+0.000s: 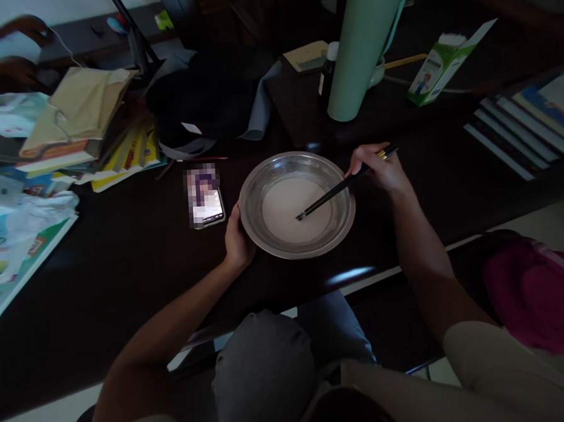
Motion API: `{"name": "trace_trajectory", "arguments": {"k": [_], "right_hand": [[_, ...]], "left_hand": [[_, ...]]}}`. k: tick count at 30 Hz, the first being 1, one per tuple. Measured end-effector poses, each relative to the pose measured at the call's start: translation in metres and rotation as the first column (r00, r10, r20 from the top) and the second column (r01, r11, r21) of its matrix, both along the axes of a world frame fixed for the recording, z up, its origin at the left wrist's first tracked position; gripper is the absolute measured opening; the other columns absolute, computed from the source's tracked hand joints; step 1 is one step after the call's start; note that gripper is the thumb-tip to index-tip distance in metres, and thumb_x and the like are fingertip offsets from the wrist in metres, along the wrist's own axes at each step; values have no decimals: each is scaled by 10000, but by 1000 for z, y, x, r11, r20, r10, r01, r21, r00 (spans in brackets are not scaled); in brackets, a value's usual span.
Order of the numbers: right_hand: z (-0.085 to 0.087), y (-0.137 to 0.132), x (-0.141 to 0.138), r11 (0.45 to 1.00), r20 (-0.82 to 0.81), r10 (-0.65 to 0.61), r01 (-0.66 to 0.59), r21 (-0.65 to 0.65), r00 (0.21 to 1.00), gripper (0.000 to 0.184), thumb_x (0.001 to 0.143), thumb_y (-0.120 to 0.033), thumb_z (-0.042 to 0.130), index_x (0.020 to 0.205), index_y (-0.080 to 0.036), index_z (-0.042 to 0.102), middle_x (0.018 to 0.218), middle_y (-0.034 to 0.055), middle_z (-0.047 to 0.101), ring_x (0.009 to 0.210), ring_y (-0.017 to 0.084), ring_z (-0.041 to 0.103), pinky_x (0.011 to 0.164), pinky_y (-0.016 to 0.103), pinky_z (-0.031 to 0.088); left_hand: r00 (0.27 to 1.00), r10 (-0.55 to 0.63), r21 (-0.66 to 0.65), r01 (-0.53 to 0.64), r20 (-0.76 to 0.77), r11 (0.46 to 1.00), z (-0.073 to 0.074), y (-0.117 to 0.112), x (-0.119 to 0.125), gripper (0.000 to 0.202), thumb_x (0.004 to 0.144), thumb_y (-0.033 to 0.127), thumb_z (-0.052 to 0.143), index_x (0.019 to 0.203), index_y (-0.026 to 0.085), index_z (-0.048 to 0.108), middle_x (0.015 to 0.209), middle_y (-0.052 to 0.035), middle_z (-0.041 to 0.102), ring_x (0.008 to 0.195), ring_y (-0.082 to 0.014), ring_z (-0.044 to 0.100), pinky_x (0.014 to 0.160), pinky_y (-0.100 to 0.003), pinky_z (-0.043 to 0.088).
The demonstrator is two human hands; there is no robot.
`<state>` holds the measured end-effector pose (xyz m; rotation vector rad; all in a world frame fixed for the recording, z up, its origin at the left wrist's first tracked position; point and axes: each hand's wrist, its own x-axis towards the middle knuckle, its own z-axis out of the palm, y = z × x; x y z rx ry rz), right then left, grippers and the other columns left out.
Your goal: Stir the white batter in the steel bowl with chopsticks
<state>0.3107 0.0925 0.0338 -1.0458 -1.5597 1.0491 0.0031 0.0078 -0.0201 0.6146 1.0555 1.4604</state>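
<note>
The right hand (379, 168) holds black chopsticks (342, 186), pinched in its fingers. The tips of the chopsticks dip into white liquid (289, 207) in a metal bowl (259, 231). The right hand is just over the far right rim of the bowl.

The left hand (236, 238) is curled against the left rim of the bowl and touches it. It holds the rim lightly.

The bowl sits on a dark counter (124, 269), near the front edge, between the two hands.

Just left of the bowl lies a phone (206, 199), face up and lit. It is near the left hand but not touching it.

Behind the bowl stands a tall green tube (361, 49). A small dark bottle (328, 73) stands beside it. To the right of them lies a green and white box (439, 64) on its side. Books (527, 122) lie in a row at the far right.

At the far left there is a pile of books and papers (83, 127), and white plastic bags (31, 205) lie in front of it.

Another person's hand (26, 29) shows in the top left corner, well apart from the bowl.
</note>
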Motion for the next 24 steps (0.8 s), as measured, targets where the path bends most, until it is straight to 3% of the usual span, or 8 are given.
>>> {"name": "trace_trajectory", "arguments": {"k": [4,9,16,21,24], "right_hand": [[2,-2,-3,993,74,116,-116,-16,990,424,825,-609,679,645,-229,740,647,14,719,499,104,506,490,289,361],[-2,1,1,999,9,-41,41,-1,999,441,845,-615,652,613,-243,705,595,5,659,544,137,572,544,310,420],[0,0,-3,996,67,92,-91,-20,993,403,824,-594,690,668,-227,752,625,7,710,455,87,395,447,288,239],[1,0,-1,998,-47,-65,66,17,997,461,824,-602,683,574,-215,697,566,3,657,466,98,478,467,277,305],[2,-2,-2,1000,3,21,-21,-4,1000,472,826,-609,677,574,-211,707,567,9,665,458,95,461,458,278,289]], "left_hand": [[1000,4,-11,-4,17,1000,2,0,1,279,908,443,582,1045,255,735,1140,-22,765,1244,-258,640,1065,-398,513],[1000,2,-17,-1,18,1000,1,-1,0,269,900,453,596,1032,264,733,1125,-29,766,1239,-273,644,1062,-415,516],[1000,2,-13,-2,10,1000,1,0,0,281,906,454,587,1044,255,729,1114,-29,768,1223,-261,654,1077,-409,501],[1000,6,-7,-6,29,1000,1,0,1,283,890,447,605,1029,238,734,1090,-29,773,1206,-266,661,1080,-412,496],[1000,9,-1,-9,25,1000,0,0,0,291,885,457,614,1042,243,735,1093,-27,774,1209,-268,658,1079,-414,495]]}}
